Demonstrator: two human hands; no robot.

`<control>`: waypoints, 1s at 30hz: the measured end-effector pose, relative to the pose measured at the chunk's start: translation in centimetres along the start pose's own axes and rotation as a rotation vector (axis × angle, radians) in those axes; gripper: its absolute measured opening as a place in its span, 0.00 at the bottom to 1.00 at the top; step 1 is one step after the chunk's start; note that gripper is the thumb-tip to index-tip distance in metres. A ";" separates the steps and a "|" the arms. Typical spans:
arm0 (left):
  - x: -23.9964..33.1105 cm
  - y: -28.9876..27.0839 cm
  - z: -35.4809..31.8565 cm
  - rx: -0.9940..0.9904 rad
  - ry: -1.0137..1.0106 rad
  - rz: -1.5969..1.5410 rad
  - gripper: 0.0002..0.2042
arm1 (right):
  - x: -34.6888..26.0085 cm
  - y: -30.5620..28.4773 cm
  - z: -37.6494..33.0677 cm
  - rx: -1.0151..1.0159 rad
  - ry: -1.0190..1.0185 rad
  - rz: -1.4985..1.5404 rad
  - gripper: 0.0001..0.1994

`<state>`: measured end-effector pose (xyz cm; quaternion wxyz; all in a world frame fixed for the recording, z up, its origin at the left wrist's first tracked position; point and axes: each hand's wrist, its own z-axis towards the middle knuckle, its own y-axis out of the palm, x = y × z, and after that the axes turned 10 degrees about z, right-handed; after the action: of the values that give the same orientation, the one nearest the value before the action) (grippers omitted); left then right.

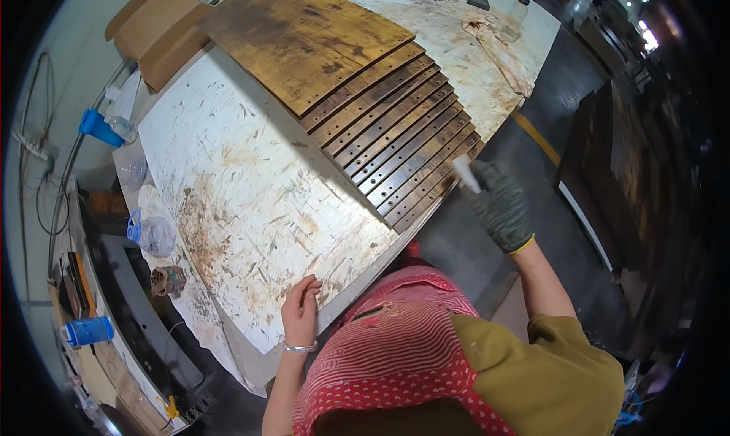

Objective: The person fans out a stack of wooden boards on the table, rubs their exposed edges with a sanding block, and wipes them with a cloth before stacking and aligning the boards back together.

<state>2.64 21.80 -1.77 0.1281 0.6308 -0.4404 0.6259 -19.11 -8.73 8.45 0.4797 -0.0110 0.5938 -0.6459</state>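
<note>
My left hand [300, 308] is bare, fingers curled, and rests on the near edge of a stained white worktable [251, 200]. My right hand [502, 208] wears a dark glove with a yellow cuff and grips a small white tool [465, 174], held just off the table's right edge. The tool's tip is next to a fanned stack of dark brown wooden slats [395, 143] with rows of small holes. A wider stained brown board [304, 37] lies on top of the slats at the far end.
A cardboard box [160, 29] sits at the table's far left corner. Clear plastic bottles with blue caps [152, 234] and a blue cup [87, 331] lie along the left shelf. Dark wooden panels [616, 155] stand at the right, on a grey floor with a yellow line [536, 136].
</note>
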 end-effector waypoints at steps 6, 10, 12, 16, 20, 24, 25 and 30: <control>0.5 0.1 -0.9 -0.007 -0.049 -0.035 0.12 | -2.5 4.7 -3.4 -0.252 -0.435 -0.102 0.17; 1.2 -0.2 -1.1 -0.011 0.005 0.058 0.12 | 0.5 4.4 -2.4 -0.279 -0.403 -0.157 0.17; 1.0 0.0 -1.1 -0.010 0.032 0.082 0.11 | 4.6 3.2 -0.7 -0.141 -0.480 -0.389 0.18; 1.0 0.7 -0.6 -0.036 -0.009 0.059 0.11 | 12.0 0.3 1.5 0.131 0.007 -0.169 0.20; 1.8 1.2 0.0 -0.088 0.068 0.152 0.11 | 8.1 -0.1 1.0 -0.011 0.001 -0.175 0.20; 2.3 1.4 0.9 -0.109 0.163 0.227 0.09 | 11.2 1.4 0.1 -0.009 -0.088 -0.224 0.19; 2.5 1.1 0.9 -0.091 0.153 0.236 0.09 | 11.6 1.5 0.6 0.148 -0.064 -0.280 0.19; 1.0 0.1 0.1 -0.070 0.148 0.236 0.06 | 1.5 1.1 1.6 0.005 0.063 -0.005 0.18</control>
<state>2.46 21.29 -0.89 0.1075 0.5218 -0.5224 0.6658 -18.32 -10.71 7.22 0.4592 0.0091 0.6068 -0.6488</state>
